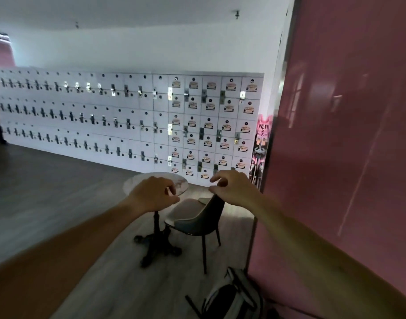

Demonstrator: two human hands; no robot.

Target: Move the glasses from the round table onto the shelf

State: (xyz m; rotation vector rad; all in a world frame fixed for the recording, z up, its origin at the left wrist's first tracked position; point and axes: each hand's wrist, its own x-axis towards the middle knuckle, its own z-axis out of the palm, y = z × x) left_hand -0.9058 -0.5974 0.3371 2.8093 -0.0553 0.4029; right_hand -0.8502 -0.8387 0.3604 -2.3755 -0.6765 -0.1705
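The round white marble table (136,181) stands on a black pedestal a few steps ahead of me. My left hand (153,194) is raised in front of its top, fingers loosely curled and apart, holding nothing. Also empty, my right hand (234,188) hovers above the chair back with thumb and fingers apart. A small dark mark (180,184) shows on the table's right side; I cannot tell whether it is the glasses. My left hand hides much of the tabletop. No shelf is in view.
A grey chair (192,217) is tucked against the table's right side. On the floor near my feet lies a backpack (232,295). A wall of white lockers (128,116) runs behind the table. A glossy pink panel (347,157) fills the right.
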